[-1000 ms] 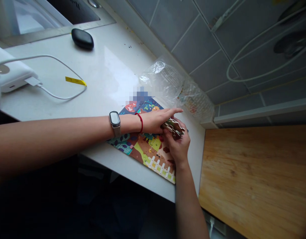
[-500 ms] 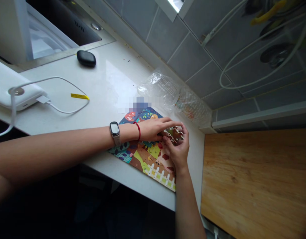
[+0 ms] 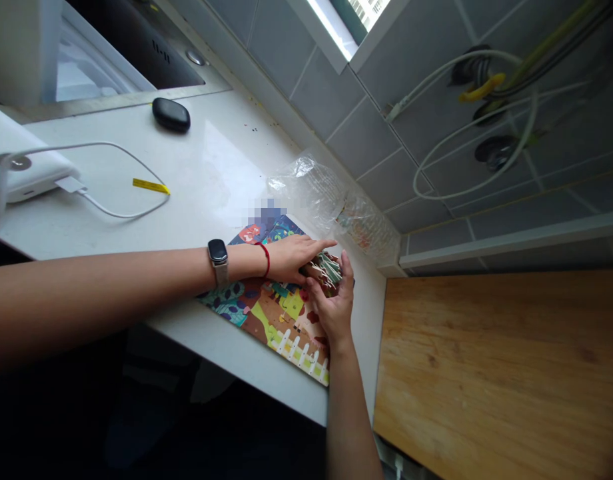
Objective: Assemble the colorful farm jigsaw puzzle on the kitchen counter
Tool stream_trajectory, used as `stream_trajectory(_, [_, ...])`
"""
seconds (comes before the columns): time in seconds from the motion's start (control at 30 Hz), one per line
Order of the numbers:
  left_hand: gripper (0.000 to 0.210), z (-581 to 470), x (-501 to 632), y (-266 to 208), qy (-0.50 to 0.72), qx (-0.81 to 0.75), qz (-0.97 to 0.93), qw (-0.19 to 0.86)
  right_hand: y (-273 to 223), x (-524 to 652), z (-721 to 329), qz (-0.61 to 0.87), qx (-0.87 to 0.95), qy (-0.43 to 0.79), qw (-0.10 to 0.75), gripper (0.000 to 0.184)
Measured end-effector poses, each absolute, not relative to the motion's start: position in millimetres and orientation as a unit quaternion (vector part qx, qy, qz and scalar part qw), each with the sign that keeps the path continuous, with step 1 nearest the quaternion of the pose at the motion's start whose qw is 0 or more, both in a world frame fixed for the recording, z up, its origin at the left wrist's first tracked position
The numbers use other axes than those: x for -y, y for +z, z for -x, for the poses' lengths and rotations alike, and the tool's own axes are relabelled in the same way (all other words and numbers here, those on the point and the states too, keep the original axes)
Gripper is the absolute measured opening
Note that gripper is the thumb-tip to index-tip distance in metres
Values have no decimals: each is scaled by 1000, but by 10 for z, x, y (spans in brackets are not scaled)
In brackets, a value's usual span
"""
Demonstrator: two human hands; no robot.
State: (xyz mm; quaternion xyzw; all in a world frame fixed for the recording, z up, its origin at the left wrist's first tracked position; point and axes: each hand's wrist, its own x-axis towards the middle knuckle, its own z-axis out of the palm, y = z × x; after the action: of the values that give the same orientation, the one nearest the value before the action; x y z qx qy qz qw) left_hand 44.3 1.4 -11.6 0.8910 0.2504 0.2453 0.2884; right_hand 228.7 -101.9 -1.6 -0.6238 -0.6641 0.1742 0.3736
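Observation:
A jigsaw puzzle [image 3: 276,303] with a colourful farm picture, including a white fence and a brown-spotted animal, lies on the white counter. Over its right part, a loose bunch of puzzle pieces [image 3: 327,268] shows pale edges between my two hands. My left hand [image 3: 289,259], below a watch and a red string bracelet, reaches in from the left and closes on the pieces, index finger along the far side. From the near right, my right hand [image 3: 335,310] curls thumb and fingers around the same bunch. The palms hide some pieces and part of the picture.
Behind the puzzle, a crumpled clear plastic bag [image 3: 311,183] lies against the tiled wall. A black rounded case [image 3: 171,115] and a white power bank [image 3: 31,160] with a cable are on the left, near the sink [image 3: 136,47]. A wooden board [image 3: 496,360] is at right.
The view has shifted slightly. My right fingers have opened away from my left fingertips, and the bunch of puzzle pieces shows more of its edges.

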Motion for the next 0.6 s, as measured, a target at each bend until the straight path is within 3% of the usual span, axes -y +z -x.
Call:
stream_trajectory(0.23, [101,-416,-9,-115,236,-247,-904,256,-21,1004,-2322,636,654,173,371,78])
stream_trajectory(0.4, [110,-408,3,-98,243,-185,-908,288,6,1009,-2278,635,640,179,394,61])
stream_trajectory(0.5, [103,-405,-18,-89,275,-180,-896,299,58,986,-2309,638,600,168,453,64])
stream_trajectory(0.6, [83,-390,-67,-81,273,-208,-893,290,65,902,-2531,657,528,140,520,73])
